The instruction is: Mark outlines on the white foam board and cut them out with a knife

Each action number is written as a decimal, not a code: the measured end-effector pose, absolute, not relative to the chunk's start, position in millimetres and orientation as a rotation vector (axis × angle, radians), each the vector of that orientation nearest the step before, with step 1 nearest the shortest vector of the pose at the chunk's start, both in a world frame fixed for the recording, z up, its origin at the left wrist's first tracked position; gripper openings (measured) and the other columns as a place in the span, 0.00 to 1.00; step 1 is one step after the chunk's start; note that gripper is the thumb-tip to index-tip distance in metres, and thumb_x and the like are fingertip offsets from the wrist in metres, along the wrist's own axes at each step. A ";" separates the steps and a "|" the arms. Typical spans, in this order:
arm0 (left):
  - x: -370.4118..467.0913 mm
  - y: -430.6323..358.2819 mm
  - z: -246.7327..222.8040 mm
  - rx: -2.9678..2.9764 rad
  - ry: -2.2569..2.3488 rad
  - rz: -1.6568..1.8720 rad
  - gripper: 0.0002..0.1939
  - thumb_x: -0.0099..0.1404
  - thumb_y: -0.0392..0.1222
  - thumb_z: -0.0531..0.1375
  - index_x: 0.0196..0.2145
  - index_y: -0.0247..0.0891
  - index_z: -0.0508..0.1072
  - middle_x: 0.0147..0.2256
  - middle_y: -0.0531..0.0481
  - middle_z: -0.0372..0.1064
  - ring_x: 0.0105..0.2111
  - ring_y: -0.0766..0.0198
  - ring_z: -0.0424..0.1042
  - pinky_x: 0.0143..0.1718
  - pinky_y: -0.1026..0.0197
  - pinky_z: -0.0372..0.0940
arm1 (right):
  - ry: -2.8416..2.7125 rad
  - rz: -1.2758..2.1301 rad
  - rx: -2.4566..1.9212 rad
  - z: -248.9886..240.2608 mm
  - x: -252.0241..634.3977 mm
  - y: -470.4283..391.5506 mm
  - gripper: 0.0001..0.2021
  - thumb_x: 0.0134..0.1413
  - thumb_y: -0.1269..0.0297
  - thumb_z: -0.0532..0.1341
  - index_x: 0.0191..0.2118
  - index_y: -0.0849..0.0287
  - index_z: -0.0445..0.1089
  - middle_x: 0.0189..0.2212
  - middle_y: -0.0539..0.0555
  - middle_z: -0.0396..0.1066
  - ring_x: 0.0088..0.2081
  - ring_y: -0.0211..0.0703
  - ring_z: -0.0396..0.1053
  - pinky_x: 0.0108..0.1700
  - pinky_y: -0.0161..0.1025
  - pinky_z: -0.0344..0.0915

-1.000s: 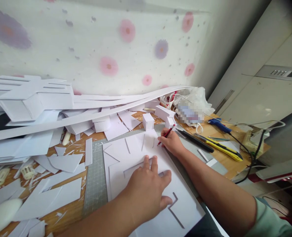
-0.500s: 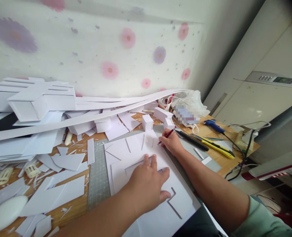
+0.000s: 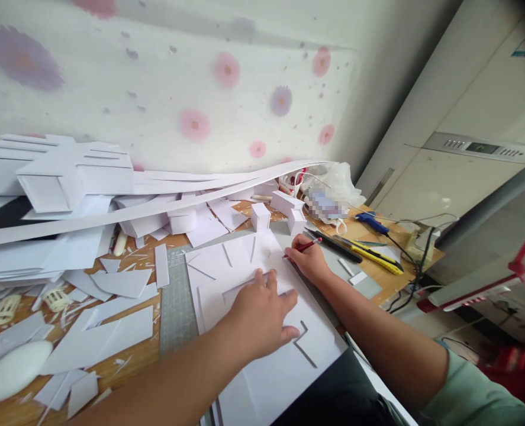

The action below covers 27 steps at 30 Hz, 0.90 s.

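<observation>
My left hand lies flat with its fingers spread on a white board, which has several narrow slots cut through it. Near the board's upper right edge, my right hand grips a red pencil, its point down at the board. Under the board is a grey-green cutting mat. Just past the board's far edge stand a small white paper box and another white box.
Paper scraps and a white oval object cover the left side. A long white strip arches across the back. To the right lie a black tool, a yellow utility knife and a blue glue gun with its cord.
The pencil leans lower in my right hand, its back end tipped further right. My left hand stays flat on the board. The whole view has shifted slightly.
</observation>
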<state>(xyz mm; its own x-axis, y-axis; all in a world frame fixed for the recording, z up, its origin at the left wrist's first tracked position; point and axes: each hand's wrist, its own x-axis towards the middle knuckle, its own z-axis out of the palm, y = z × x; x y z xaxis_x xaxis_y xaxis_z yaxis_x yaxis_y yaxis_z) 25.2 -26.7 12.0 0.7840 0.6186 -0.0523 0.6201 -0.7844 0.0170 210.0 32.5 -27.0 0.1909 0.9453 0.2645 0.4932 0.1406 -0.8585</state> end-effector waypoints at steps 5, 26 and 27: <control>25.9 -25.8 10.7 2.964 1.009 -0.025 0.32 0.60 0.65 0.54 0.58 0.48 0.65 0.56 0.28 0.60 0.55 0.28 0.59 0.44 0.40 0.62 | -1.505 0.525 -1.512 -24.0 215.9 6.0 0.10 0.46 0.62 0.59 0.22 0.54 0.56 0.19 0.45 0.59 0.25 0.40 0.60 0.29 0.38 0.58; 24.4 -26.1 11.4 2.974 1.035 -0.054 0.29 0.63 0.65 0.50 0.59 0.53 0.62 0.55 0.35 0.58 0.54 0.35 0.59 0.39 0.45 0.65 | -1.499 0.648 -1.572 -12.0 238.3 -99.6 0.11 0.48 0.63 0.60 0.22 0.56 0.57 0.18 0.45 0.58 0.19 0.35 0.58 0.21 0.34 0.55; 24.4 -26.1 11.6 2.975 1.035 -0.062 0.29 0.63 0.64 0.50 0.59 0.54 0.62 0.55 0.35 0.58 0.54 0.35 0.59 0.39 0.45 0.65 | -1.510 0.638 -1.572 -11.6 239.0 -102.8 0.11 0.48 0.63 0.60 0.22 0.56 0.57 0.18 0.46 0.58 0.19 0.36 0.59 0.21 0.34 0.56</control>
<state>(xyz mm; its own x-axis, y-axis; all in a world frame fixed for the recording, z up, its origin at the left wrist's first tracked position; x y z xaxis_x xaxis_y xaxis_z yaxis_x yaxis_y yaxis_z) 24.4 -26.1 11.6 0.7835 0.6204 -0.0343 0.6200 -0.7843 -0.0215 239.0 -102.8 -11.6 0.1432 0.9716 0.1882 0.5421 0.0821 -0.8363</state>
